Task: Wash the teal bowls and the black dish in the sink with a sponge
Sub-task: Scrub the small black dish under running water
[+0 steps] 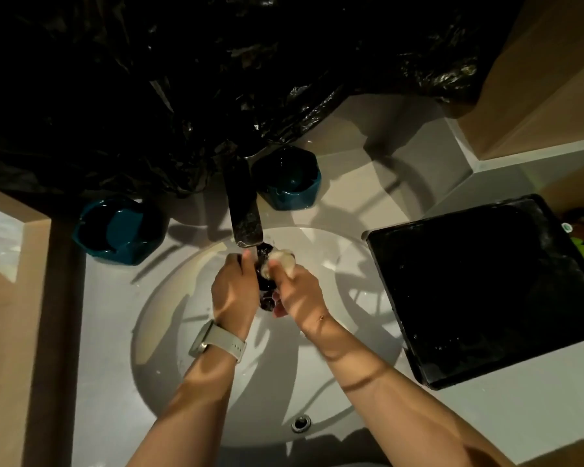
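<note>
I have both hands together under the tap (246,210), over the sink (351,392): my left hand (231,291) and right hand (300,291) are both curled round the sponge (267,281), squeezing it. The black dish (486,291) lies close to the right of my right hand on the counter; one teal bowl (122,232) sits behind-left, the other bowl (289,183) behind the tap

sink (351,332): white round basin under faucet (245,210) | left hand (231,291) and right hand (299,294): together grip soapy dark sponge (267,264) below spout | teal bowls (118,230) (289,180): on counter (402,156) flanking faucet | black dish (486,291): right of basin
</note>
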A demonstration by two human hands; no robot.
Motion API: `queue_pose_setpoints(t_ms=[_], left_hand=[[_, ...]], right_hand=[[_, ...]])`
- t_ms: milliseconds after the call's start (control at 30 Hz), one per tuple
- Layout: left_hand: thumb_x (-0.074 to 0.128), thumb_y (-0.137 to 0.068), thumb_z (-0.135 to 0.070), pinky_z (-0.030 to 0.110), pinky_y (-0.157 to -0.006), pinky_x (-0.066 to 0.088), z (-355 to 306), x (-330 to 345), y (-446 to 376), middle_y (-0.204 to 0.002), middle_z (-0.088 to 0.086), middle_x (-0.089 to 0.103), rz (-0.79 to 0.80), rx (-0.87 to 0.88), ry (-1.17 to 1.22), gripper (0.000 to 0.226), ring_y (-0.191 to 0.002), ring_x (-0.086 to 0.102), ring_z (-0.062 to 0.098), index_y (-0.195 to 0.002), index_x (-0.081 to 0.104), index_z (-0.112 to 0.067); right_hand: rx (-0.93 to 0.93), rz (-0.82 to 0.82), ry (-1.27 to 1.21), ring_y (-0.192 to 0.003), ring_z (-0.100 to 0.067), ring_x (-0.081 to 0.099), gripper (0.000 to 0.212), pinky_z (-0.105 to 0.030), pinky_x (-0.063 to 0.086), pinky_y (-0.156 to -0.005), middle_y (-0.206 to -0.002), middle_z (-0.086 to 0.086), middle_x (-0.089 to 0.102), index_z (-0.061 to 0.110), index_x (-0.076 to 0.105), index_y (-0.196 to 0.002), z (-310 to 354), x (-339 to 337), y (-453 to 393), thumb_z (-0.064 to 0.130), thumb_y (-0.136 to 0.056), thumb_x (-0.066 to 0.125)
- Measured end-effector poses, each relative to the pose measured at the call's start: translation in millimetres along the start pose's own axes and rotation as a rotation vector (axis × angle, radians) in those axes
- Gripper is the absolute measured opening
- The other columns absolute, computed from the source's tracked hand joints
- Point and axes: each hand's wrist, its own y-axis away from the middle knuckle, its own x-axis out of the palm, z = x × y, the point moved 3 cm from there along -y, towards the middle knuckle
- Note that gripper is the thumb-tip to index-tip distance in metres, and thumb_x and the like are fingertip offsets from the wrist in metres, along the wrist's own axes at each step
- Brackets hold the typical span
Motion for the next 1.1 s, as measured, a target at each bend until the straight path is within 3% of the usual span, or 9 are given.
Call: queue_pose_setpoints(t_ms=[133, 233, 333, 467, 600, 733, 833, 933, 1100], left_hand=[[0.034, -0.106, -0.040, 0.029, -0.076, 0.035, 3.4, 2.5, 27.1, -0.088, 0.002, 0.060, -0.063, -0.015, 0.133, 0.041, -0.085, 0.056, 0.024, -0.102, 0.058, -0.007], [0.032, -0.106, -0.042, 0.025, -0.071, 0.032, 5.5, 6.6, 33.5, -0.091, 0.005, 0.061, -0.012, -0.070, 0.183, 0.043, -0.085, 0.054, 0.023, -0.107, 0.056, -0.008], [0.033, -0.103, -0.051, 0.026, -0.063, 0.047, 11.1, -2.3, 18.3, -0.095, 0.009, 0.068, 0.223, -0.093, 0.273, 0.043, -0.075, 0.063, 0.020, -0.108, 0.057, -0.016], [0.042, -0.101, -0.051, 0.026, -0.054, 0.050, 11.1, -21.8, -7.7, -0.101, 0.011, 0.070, 0.478, -0.093, 0.380, 0.045, -0.071, 0.065, 0.014, -0.116, 0.061, -0.014], [0.037, -0.105, -0.033, 0.023, -0.046, 0.049, 6.5, -15.6, -15.3, -0.095, 0.013, 0.067, 0.403, -0.110, 0.282, 0.034, -0.068, 0.063, 0.019, -0.112, 0.061, -0.009], [0.035, -0.105, -0.034, 0.026, -0.050, 0.052, 6.9, -12.8, -14.3, -0.103, 0.011, 0.066, 0.225, -0.126, 0.314, 0.036, -0.080, 0.066, 0.021, -0.114, 0.059, -0.010], [0.032, -0.106, -0.039, 0.039, -0.065, 0.057, 8.3, -6.3, -9.7, -0.105, 0.012, 0.067, 0.152, -0.086, 0.325, 0.033, -0.089, 0.067, 0.029, -0.110, 0.055, -0.016], [0.033, -0.105, -0.045, 0.049, -0.076, 0.057, 8.9, 0.0, 3.4, -0.097, 0.007, 0.069, 0.144, 0.001, 0.298, 0.035, -0.086, 0.067, 0.028, -0.105, 0.056, -0.019], [0.034, -0.105, -0.043, 0.039, -0.081, 0.051, 1.5, 7.7, 24.5, -0.093, 0.000, 0.064, 0.096, 0.029, 0.332, 0.035, -0.090, 0.064, 0.026, -0.108, 0.055, -0.015]], right_hand=[[0.095, 0.032, -0.121, -0.067, -0.027, 0.069, 0.043, -0.040, 0.061, -0.057, -0.086, -0.012, 0.068, 0.008, 0.063, -0.101, -4.1, -3.1, -10.3, 0.049, -0.091, 0.054], [-0.042, -0.014, -0.062, -0.082, -0.023, 0.068, 0.041, -0.038, 0.060, -0.061, -0.098, -0.010, 0.066, 0.012, 0.057, -0.108, 0.3, -5.4, -15.6, 0.049, -0.091, 0.054], [-0.216, 0.007, 0.073, -0.082, -0.018, 0.065, 0.037, -0.016, 0.053, -0.066, -0.096, -0.007, 0.068, 0.011, 0.056, -0.110, 5.9, -10.5, -13.3, 0.043, -0.093, 0.055], [-0.307, 0.199, 0.151, -0.086, -0.018, 0.066, 0.031, -0.028, 0.056, -0.070, -0.097, -0.006, 0.067, 0.014, 0.053, -0.117, 21.3, -11.7, -18.3, 0.037, -0.095, 0.054], [-0.346, 0.057, 0.220, -0.087, -0.021, 0.065, 0.046, -0.041, 0.051, -0.085, -0.092, -0.003, 0.070, 0.015, 0.057, -0.108, 26.5, -9.8, -23.9, 0.057, -0.091, 0.046], [-0.125, -0.101, -0.016, -0.067, -0.026, 0.068, 0.060, -0.047, 0.058, -0.069, -0.082, -0.005, 0.070, 0.021, 0.065, -0.100, 16.8, -13.6, -10.5, 0.074, -0.080, 0.044], [0.024, 0.025, -0.037, -0.055, -0.028, 0.065, 0.051, -0.040, 0.058, -0.059, -0.083, -0.013, 0.069, 0.015, 0.066, -0.099, 6.9, -14.7, 3.4, 0.062, -0.087, 0.049], [0.053, 0.072, 0.052, -0.059, -0.030, 0.068, 0.054, -0.038, 0.060, -0.066, -0.087, -0.015, 0.070, 0.010, 0.064, -0.097, 0.7, -10.2, 7.9, 0.061, -0.088, 0.049], [-0.014, -0.066, -0.027, -0.080, -0.027, 0.069, 0.058, -0.046, 0.058, -0.073, -0.094, -0.007, 0.069, 0.015, 0.058, -0.104, 7.4, -5.8, -5.3, 0.067, -0.080, 0.053]])
